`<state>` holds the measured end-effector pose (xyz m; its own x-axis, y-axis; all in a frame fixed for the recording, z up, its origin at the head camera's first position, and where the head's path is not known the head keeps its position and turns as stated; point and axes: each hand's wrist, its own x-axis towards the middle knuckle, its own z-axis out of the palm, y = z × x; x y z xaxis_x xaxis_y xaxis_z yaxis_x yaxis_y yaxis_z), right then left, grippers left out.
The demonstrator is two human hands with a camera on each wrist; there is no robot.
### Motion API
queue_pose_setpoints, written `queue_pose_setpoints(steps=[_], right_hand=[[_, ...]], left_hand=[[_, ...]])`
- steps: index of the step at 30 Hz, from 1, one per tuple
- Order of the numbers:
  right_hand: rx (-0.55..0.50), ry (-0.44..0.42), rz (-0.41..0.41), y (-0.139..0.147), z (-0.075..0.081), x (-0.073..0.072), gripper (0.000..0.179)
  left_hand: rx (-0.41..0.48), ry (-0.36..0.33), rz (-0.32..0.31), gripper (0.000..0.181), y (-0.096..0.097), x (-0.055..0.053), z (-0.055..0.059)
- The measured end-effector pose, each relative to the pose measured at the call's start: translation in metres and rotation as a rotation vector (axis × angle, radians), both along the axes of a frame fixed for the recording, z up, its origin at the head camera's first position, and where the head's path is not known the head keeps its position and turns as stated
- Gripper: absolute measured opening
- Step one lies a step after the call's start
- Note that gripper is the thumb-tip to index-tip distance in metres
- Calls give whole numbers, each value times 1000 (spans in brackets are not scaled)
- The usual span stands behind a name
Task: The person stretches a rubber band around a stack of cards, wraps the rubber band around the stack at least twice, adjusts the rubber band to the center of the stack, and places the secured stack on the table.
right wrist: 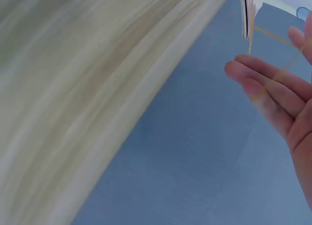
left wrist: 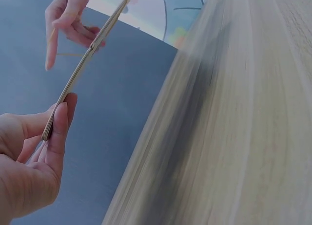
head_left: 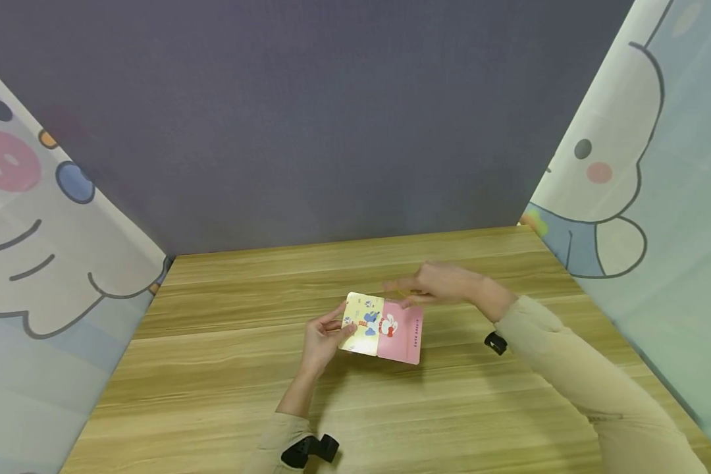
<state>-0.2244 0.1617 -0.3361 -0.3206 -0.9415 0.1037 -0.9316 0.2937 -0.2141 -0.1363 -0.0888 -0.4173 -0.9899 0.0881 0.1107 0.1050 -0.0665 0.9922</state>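
In the head view, a booklet, yellow at the left and pink at the right, is held over the wooden surface. Its long axis runs from left to right, the pink end slanting a little toward the person. The left hand has its grip pinched on the yellow end, thumb on top. The right hand comes in from the right, fingertips over or just beside the far long edge, on the pink half; contact cannot be told from here. So the booklet lies just on the near side of the right grip, with the left hand the one firmly on it.

In the right wrist view, the right grip is spread rather than clenched, with a thin rubber band stretched across its fingers. The strands run up to the booklet's edge, just above the fingertips; whether the band goes round it cannot be told.

In the left wrist view, the booklet appears edge-on, slanting upward from the left grip, apart from the surface. The left thumb and fingers clasp its lower end; the right hand is by the upper part, with the band strung on its fingers.
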Motion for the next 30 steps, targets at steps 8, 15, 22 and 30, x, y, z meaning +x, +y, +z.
queue_pose_setpoints(steps=[8, 15, 22, 30], right_hand=[[-198, -109, 79, 0, -24, 4, 54], [-213, -205, -86, 4, -30, 14, 70], [-280, -335, -149, 9, -36, 20, 77], [-347, -368, -174, 7, -44, 25, 84]], left_hand=[[29, -27, 83, 46, -3, -4, -8], [46, -27, 125, 45, -5, -7, -12], [46, -38, 116, 45, -8, -6, -7], [65, 39, 181, 44, -8, -11, -21]])
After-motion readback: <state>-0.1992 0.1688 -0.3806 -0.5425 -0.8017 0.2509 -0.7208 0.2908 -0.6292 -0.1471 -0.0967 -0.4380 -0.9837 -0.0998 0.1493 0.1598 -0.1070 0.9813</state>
